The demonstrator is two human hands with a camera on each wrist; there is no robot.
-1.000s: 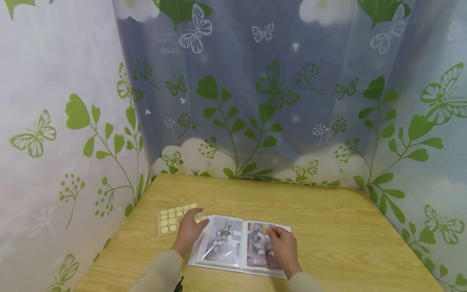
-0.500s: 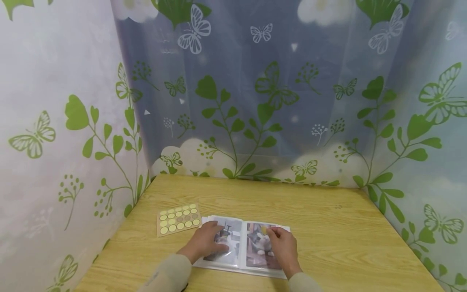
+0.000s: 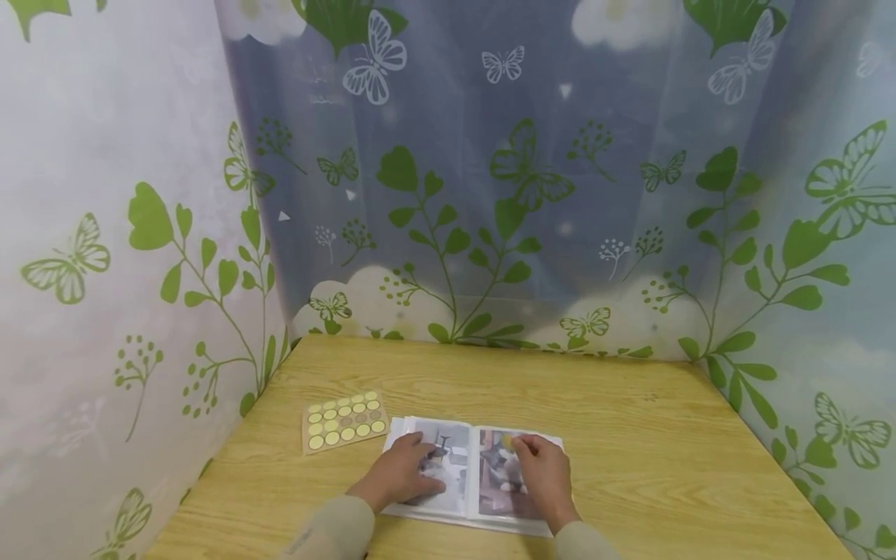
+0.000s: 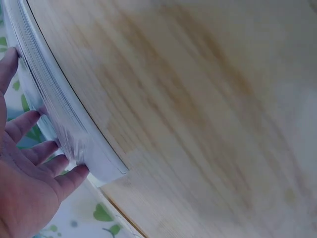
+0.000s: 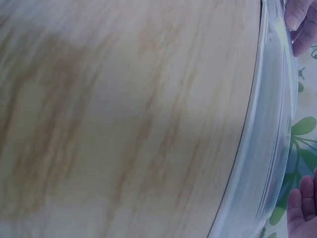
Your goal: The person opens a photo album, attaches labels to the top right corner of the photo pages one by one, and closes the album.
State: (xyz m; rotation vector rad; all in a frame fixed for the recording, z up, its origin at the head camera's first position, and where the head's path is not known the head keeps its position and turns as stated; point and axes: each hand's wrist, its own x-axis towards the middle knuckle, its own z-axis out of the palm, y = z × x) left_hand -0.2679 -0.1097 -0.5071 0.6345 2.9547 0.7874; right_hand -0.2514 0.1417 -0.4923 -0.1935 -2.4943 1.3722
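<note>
A small photo album (image 3: pixel 474 474) lies spread on the table, photos in clear sleeves on both pages. My left hand (image 3: pixel 400 469) rests over the left page with fingers spread. In the left wrist view, its fingers (image 4: pixel 72 181) touch the album's side, where the thick stack of page edges shows. My right hand (image 3: pixel 547 474) pinches a small yellow sticker (image 3: pixel 507 441) between thumb and forefinger, over the upper part of the right-hand cat photo (image 3: pixel 494 474). Part of that photo is hidden behind the hand. The right wrist view shows mostly table and the album's edge (image 5: pixel 257 144).
A brown sheet of round yellow stickers (image 3: pixel 344 422) lies left of the album, with several bare circles in it. The wooden table (image 3: pixel 630 435) reaches back to a curtain (image 3: pixel 483 233) printed with leaves and butterflies, which also hangs at both sides.
My left hand has moved from beside the sticker sheet down and right onto the left page. The album has shifted slightly to the right. My right hand has stayed in place with its pinch.
</note>
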